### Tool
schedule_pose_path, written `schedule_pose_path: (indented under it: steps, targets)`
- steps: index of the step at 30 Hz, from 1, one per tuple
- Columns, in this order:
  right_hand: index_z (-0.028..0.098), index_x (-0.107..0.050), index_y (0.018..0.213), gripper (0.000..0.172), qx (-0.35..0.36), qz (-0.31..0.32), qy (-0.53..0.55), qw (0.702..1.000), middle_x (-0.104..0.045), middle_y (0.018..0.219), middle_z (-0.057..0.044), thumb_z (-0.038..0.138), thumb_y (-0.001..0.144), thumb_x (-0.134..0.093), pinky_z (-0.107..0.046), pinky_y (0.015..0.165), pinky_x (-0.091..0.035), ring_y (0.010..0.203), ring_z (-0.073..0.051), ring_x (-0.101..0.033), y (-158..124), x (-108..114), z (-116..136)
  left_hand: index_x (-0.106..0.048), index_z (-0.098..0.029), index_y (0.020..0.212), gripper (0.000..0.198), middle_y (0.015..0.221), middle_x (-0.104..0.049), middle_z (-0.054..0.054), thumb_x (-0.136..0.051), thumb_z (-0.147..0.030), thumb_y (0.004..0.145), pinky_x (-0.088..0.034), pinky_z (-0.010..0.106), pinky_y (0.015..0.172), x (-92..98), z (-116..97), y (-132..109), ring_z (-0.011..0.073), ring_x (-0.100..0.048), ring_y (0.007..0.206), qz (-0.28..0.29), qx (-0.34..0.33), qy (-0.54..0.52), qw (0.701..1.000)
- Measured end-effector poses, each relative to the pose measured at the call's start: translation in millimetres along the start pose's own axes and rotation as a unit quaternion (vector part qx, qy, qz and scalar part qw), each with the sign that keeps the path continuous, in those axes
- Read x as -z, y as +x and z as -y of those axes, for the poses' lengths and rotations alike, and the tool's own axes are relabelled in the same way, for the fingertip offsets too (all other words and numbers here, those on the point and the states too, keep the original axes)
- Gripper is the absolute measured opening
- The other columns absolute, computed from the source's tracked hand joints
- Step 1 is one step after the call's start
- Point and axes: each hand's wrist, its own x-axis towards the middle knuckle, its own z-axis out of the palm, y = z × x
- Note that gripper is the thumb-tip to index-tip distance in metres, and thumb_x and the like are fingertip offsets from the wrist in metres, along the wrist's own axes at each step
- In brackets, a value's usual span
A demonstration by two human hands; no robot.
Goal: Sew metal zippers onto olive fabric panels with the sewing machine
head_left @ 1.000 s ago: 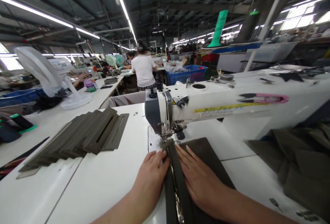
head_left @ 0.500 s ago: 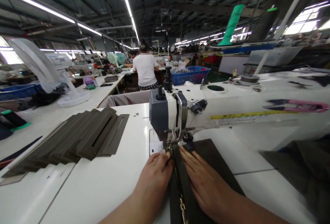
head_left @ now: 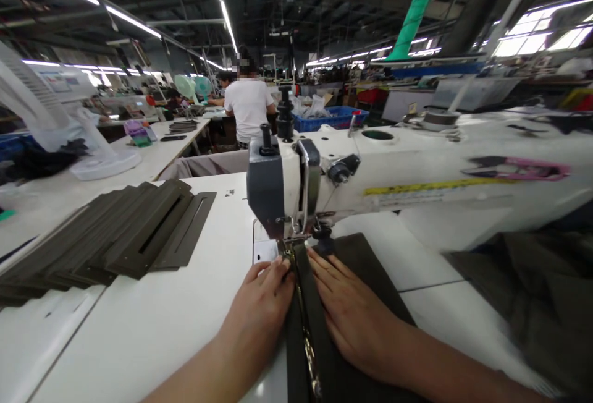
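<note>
Fingers of the right hand (head_left: pixel 354 313) lie long, flat and close together on one dark cloth (head_left: pixel 365 261), their tips just short of the presser foot (head_left: pixel 294 243). Fingers of the left hand (head_left: pixel 257 307) are bent, thumb drawn in near them, at the zip's left side; whether they pinch the cloth or only press it, I cannot tell. Two hands, one zip (head_left: pixel 307 350): it runs between them, from the foot down to the lower border of the view, with a dark strip along each side.

One machine (head_left: pixel 282 174) stands directly ahead, so its head closes off room beyond the fingertips, while its arm spans the right side. One pair of pink snips (head_left: pixel 532 168) and one yellow tape (head_left: pixel 417 188) are on that arm. Above it stand two cones, one green (head_left: pixel 414 16) and one dark (head_left: pixel 472 23).

The cloth's right edge slants down toward the right forearm; white table (head_left: pixel 435 301) shows between it and one dark heap (head_left: pixel 532 292). To the left, a broad stretch of table separates the left hand from the panels (head_left: pixel 134 251), too overlapped to count; two show their slots plainly.
</note>
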Motion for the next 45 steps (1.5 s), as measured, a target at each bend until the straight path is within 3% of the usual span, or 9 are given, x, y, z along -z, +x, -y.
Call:
schedule_pose_path:
  steps: [12, 20, 26, 35, 39, 42, 45]
  targets:
    - [0.010, -0.026, 0.137, 0.055, 0.015, -0.009, 0.028, 0.999, -0.031, 0.140, -0.013, 0.014, 0.083, -0.037, -0.044, 0.108, -0.021, 0.131, -0.021, -0.020, -0.6, 1.6, -2.3, -0.059, -0.009, 0.096, 0.026, 0.104, -0.060, 0.015, -0.035, -0.006, 0.086, -0.050, 0.036, 0.080, -1.7, -2.6, -2.0, 0.0217, -0.056, 0.097, -0.015, -0.005, 0.006, 1.000]
    - [0.011, -0.029, 0.136, 0.053, 0.001, -0.017, 0.040, 0.999, -0.030, 0.141, -0.011, 0.014, 0.084, -0.036, -0.044, 0.108, -0.018, 0.132, -0.020, -0.018, 0.5, -0.4, -3.2, -0.058, -0.009, 0.099, 0.022, 0.104, -0.059, 0.014, -0.042, -0.006, 0.084, -0.049, 0.038, 0.081, -0.3, -0.3, -0.5, 0.0227, -0.055, 0.097, 0.037, 0.005, 0.005, 0.999]
    - [0.012, -0.036, 0.133, 0.051, -0.002, -0.029, 0.039, 0.999, -0.035, 0.138, -0.013, 0.014, 0.083, -0.037, -0.047, 0.106, -0.023, 0.129, -0.023, -0.026, 1.7, -2.8, -1.4, -0.057, -0.011, 0.098, 0.019, 0.101, -0.058, 0.012, -0.046, -0.007, 0.083, -0.048, 0.037, 0.083, 3.2, -1.0, 3.5, 0.0214, -0.055, 0.094, 0.083, 0.020, -0.013, 0.996]
    - [0.008, -0.041, 0.129, 0.047, 0.002, -0.045, 0.071, 0.996, -0.041, 0.133, -0.016, 0.013, 0.082, -0.036, -0.045, 0.105, -0.024, 0.127, -0.023, -0.031, 12.0, 3.6, -11.1, -0.058, -0.010, 0.094, 0.019, 0.092, -0.056, 0.011, -0.043, -0.008, 0.084, -0.049, 0.037, 0.079, -5.9, 8.8, 6.0, 0.0203, -0.056, 0.085, 0.055, 0.025, -0.018, 0.998]
    - [0.012, -0.052, 0.119, 0.039, 0.043, -0.076, 0.083, 0.993, -0.049, 0.126, -0.014, 0.012, 0.081, -0.040, -0.041, 0.103, -0.030, 0.120, -0.020, -0.040, -11.5, 12.6, 6.0, -0.059, -0.013, 0.094, 0.020, 0.089, -0.056, 0.009, -0.043, -0.007, 0.083, -0.049, 0.038, 0.078, -4.0, 11.0, 6.5, 0.0195, -0.056, 0.081, 0.062, 0.028, -0.014, 0.998]
    - [0.015, -0.063, 0.098, 0.023, 0.097, -0.164, 0.050, 0.980, -0.060, 0.108, -0.013, 0.026, 0.079, -0.054, -0.039, 0.096, -0.039, 0.107, -0.023, -0.051, -33.1, 5.1, 27.4, -0.059, -0.014, 0.096, 0.022, 0.088, -0.056, 0.007, -0.045, -0.007, 0.081, -0.049, 0.037, 0.078, -1.4, 12.4, 5.5, 0.0184, -0.056, 0.079, 0.070, 0.042, -0.031, 0.996]
    - [0.013, -0.064, 0.079, 0.009, 0.130, -0.228, -0.013, 0.965, -0.064, 0.089, -0.011, 0.018, 0.078, -0.056, -0.036, 0.082, -0.048, 0.090, -0.023, -0.056, -39.5, -4.8, 43.1, -0.060, -0.014, 0.099, 0.025, 0.092, -0.057, 0.008, -0.048, -0.007, 0.078, -0.050, 0.036, 0.079, 1.2, 12.1, 2.3, 0.0186, -0.057, 0.082, 0.063, 0.053, -0.045, 0.996]
